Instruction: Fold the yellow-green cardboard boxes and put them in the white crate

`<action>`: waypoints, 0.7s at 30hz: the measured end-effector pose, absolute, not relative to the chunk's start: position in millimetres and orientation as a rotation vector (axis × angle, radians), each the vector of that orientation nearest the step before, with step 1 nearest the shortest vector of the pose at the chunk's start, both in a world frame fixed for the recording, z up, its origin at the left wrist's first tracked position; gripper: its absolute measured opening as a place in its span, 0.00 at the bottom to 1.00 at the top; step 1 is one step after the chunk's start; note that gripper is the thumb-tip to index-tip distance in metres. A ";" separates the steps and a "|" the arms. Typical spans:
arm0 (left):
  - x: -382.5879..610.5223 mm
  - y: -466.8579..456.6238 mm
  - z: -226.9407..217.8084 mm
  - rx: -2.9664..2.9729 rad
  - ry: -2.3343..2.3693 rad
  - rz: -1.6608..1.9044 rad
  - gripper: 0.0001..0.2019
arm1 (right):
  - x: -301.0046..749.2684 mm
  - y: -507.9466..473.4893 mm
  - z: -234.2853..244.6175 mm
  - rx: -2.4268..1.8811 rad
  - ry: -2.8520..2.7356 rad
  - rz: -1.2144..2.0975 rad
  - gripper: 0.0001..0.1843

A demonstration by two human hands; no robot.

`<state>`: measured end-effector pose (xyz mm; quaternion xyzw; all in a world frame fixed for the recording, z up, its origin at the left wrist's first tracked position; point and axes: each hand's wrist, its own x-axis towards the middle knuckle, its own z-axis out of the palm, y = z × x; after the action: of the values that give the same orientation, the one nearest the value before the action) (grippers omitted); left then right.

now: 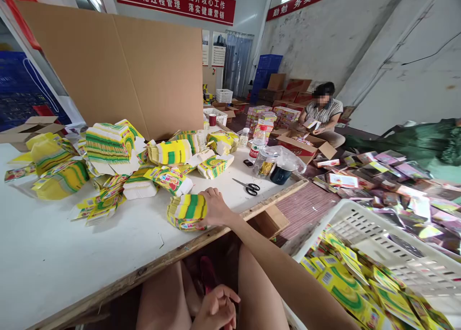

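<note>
My right hand (pixel 216 208) reaches over the table's front edge and is closed on the right end of a stack of flat yellow-green cartons (pixel 187 211), which rests on the white table (pixel 118 253). Above my lap, my left hand (pixel 216 309) has loosely bent fingers standing apart, with nothing visible in them. Behind the gripped stack lie more stacks of the same printed cartons, among them a printed carton bundle (pixel 169 180) and a large fanned stack (pixel 111 147).
Black scissors (pixel 252 188), a plastic jar (pixel 265 162) and a dark mug (pixel 282 174) stand toward the table's right end. A white basket (pixel 396 238) at my right holds yellow packs. A cardboard sheet (pixel 158 75) rises behind. Another person (pixel 324 111) sits by boxes.
</note>
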<state>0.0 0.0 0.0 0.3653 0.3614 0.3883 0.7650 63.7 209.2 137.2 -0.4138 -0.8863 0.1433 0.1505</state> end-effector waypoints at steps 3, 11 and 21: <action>-10.4 2.0 15.3 0.800 0.795 0.926 0.31 | 67.8 199.5 145.5 -1.093 -2.557 0.384 0.52; -38.2 12.8 81.0 0.789 0.900 1.264 0.23 | 87.0 168.4 176.6 -0.925 -2.429 0.334 0.55; -23.1 66.1 152.3 0.564 0.750 1.660 0.38 | 83.3 97.2 151.6 -1.118 -1.895 -0.273 0.46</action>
<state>-23.1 66.1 152.3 0.2413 0.3206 0.7097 0.5791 83.3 97.2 151.6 -0.4514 -0.7649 -0.1104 0.4461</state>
